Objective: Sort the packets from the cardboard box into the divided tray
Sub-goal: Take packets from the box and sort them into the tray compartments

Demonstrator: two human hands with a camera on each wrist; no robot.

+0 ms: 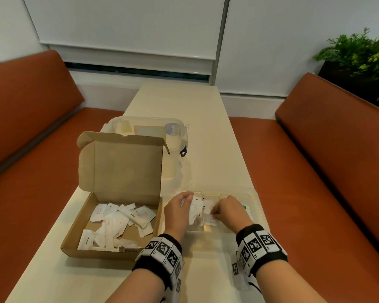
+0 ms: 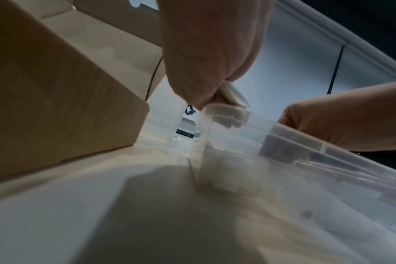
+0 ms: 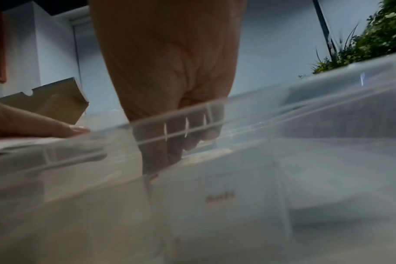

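Your right hand pinches a salt packet flat inside the divided tray's middle compartment — your left hand grips packets over the leftmost one, nearer the cardboard box.

One cardboard box, one divided tray, one clear lidded container, two hands, roughly a dozen white packets in the box

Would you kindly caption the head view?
Both hands, left hand and right hand, place packets into the divided tray.

Matt brown cardboard box, clear glossy plastic tray, white paper packets, smooth cream table.
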